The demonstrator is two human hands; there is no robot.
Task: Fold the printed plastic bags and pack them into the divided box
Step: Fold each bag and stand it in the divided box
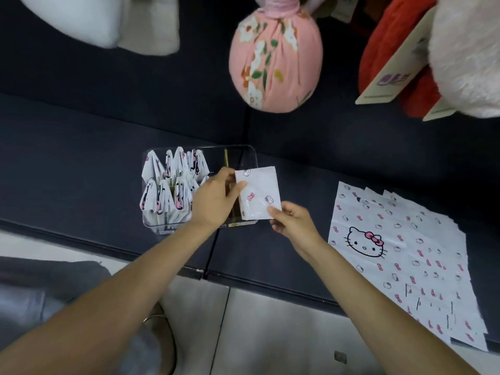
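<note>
A folded printed plastic bag [259, 194], white with small pink bows and cat faces, is held above the right part of the clear divided box [250, 155]. My left hand [216, 197] pinches its left edge between thumb and fingers. My right hand [293, 220] pinches its lower right corner. Several folded bags [173, 185] stand packed in the box's left compartments. A stack of flat printed bags [400, 253] lies to the right on the dark cushion.
The box and bags rest on a dark sofa seat [81, 171]. A pink floral cloth bundle [274, 58] hangs at the top centre. White cushions [108, 20] are at the top left, red and white plush items [433, 55] at the top right. Pale floor tiles [270, 334] lie below.
</note>
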